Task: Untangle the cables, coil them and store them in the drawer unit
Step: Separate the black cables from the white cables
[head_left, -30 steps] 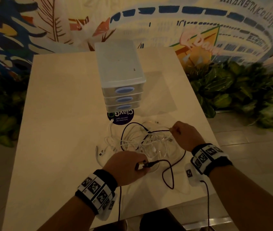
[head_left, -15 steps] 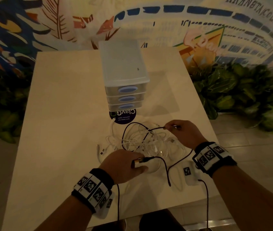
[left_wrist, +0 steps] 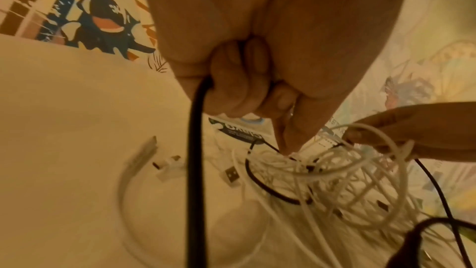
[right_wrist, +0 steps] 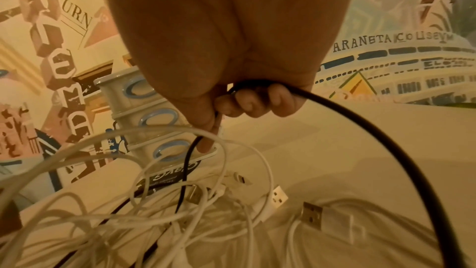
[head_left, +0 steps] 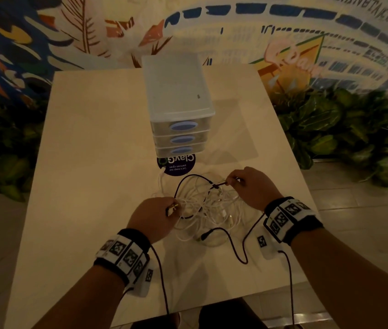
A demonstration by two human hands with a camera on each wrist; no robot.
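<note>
Painted mural wall behind, leafy plants at its foot on both sides, pale table in front of it.

Left to right on the table:
- Loose white cable curving alone left of the pile, end connector visible. Only the left wrist view shows it clearly.
- Left hand: fingers curled, pinching a metal-tipped plug at the left edge of the tangle. Left wrist view shows the fingers closed round a black cable that runs down past the camera; whether that is a task cable or the wrist camera's own lead, cannot tell.
- Tangle of white cables between the hands, a thin black cable looped through it. Head view shows another black connector end lying on the near side. Wrist views add detail: several USB-A plugs in the heap.
- Drawer unit beyond the tangle, centre table, three drawers with blue oval handles, all closed. Dark round "ClayGo" sticker on the table at its base.
- Right hand: thumb and fingertips pinching the thin black cable near its connector, at the far right of the tangle, lifted off the table. Right wrist view shows the remaining fingers curled over a thicker black lead.
</note>
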